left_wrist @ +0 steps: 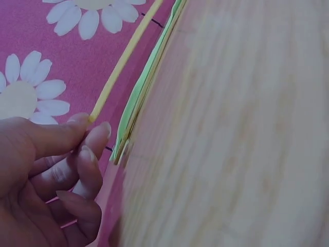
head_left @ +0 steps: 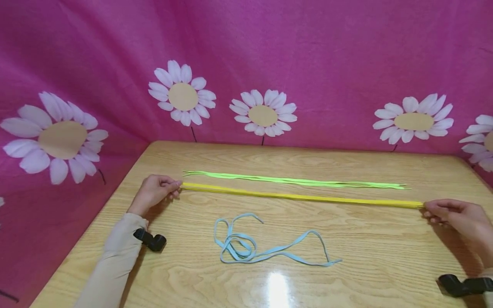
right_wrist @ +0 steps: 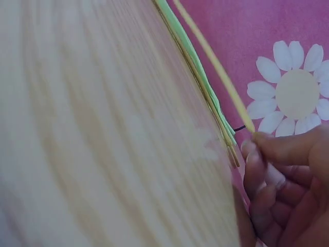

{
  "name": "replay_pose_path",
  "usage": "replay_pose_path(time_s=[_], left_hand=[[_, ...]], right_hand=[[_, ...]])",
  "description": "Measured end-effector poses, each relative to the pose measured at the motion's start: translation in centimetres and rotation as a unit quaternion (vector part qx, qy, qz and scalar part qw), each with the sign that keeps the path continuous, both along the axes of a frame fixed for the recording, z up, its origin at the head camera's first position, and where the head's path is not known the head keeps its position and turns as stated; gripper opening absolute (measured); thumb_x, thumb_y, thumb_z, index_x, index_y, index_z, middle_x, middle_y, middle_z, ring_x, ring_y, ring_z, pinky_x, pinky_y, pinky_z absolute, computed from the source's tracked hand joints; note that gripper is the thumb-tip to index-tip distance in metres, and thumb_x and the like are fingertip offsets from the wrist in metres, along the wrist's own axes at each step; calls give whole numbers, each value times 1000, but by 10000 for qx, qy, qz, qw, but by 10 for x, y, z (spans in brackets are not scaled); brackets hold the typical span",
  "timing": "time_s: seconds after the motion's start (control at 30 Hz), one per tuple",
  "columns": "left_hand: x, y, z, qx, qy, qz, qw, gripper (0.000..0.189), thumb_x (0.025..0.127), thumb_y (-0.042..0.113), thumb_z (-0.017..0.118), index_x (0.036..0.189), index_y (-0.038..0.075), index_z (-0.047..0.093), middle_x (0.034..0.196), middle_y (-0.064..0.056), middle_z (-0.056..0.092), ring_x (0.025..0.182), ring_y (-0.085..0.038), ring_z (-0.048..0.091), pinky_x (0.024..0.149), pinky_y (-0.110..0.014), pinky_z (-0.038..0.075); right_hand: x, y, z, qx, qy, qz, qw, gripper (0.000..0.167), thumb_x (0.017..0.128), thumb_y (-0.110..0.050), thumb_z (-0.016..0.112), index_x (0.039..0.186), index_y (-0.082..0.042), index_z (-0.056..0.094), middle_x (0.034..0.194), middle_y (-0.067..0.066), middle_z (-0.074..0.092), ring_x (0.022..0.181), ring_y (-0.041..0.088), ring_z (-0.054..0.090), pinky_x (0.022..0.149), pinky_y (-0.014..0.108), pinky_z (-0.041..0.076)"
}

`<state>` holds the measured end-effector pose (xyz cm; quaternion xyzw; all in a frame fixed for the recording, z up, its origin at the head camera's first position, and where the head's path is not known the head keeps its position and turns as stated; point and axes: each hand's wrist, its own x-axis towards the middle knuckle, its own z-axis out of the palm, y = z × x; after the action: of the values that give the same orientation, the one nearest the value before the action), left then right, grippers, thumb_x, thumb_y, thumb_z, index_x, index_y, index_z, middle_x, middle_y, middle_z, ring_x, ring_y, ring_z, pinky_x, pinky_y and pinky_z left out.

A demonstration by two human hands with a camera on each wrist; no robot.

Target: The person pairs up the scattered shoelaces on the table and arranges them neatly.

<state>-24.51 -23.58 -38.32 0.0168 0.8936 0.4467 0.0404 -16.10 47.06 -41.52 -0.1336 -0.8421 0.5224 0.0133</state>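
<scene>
A yellow shoelace [head_left: 300, 196] is stretched nearly straight across the table, its strands lying together. My left hand [head_left: 158, 191] pinches its left end between thumb and forefinger, which the left wrist view shows close up with the yellow shoelace [left_wrist: 121, 64] running away from the fingertips. At the other end my right hand [head_left: 460, 216] pinches the lace the same way; the tip is hidden in the fingers. Just behind it, a neon green shoelace [head_left: 285, 180] lies folded lengthwise, roughly parallel. Nearer the front, a light blue shoelace [head_left: 246, 256] lies in loose loops.
The wooden table [head_left: 185, 273] reaches back to a magenta cloth [head_left: 316, 51] printed with white daisies, which also hangs along the left side. A black wrist band [head_left: 152, 241] sits on the left sleeve, another black band [head_left: 462, 284] on the right wrist.
</scene>
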Motion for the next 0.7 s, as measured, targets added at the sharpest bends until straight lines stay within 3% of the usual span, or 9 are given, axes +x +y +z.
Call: replay_pose_path(time_s=[0.13,0.23,0.33,0.5,0.7], left_hand=[[-1,3,0,-63,-22,76,9999,29,96,19,61,93,-8,69,69,-3,68,59,-8,59,53,-21,44],[0,3,0,-186,-121,128,9997,31,96,22,61,92,-7,70,69,-3,68,60,-9,59,55,-22,44],[0,3,-1,-317,-196,244,9990,31,96,24,62,91,-6,71,69,-2,68,61,-9,59,55,-22,43],[0,3,-3,-370,-236,317,9985,31,95,24,62,92,-6,71,69,-2,69,61,-8,60,54,-22,42],[-1,4,-2,-541,-256,343,9976,31,95,26,63,89,-4,71,66,0,67,62,-11,55,55,-23,39]], right_hand=[[-1,-4,0,719,-301,-194,9968,19,99,-33,53,90,-22,66,71,-20,64,62,4,60,54,25,46],[-4,-6,-1,1181,-459,-298,9915,38,100,-36,51,105,0,64,73,-16,64,62,4,58,55,26,47],[-7,-7,-3,1412,-493,-297,9883,46,101,-30,49,115,14,56,77,-9,65,63,5,58,56,25,50],[-10,-7,-5,1607,-374,-158,9862,41,102,-19,47,116,19,52,80,-1,66,63,3,57,56,25,50],[-8,-9,-6,1850,-292,-196,9821,44,102,-22,48,117,19,52,79,0,66,63,-1,54,55,22,49]])
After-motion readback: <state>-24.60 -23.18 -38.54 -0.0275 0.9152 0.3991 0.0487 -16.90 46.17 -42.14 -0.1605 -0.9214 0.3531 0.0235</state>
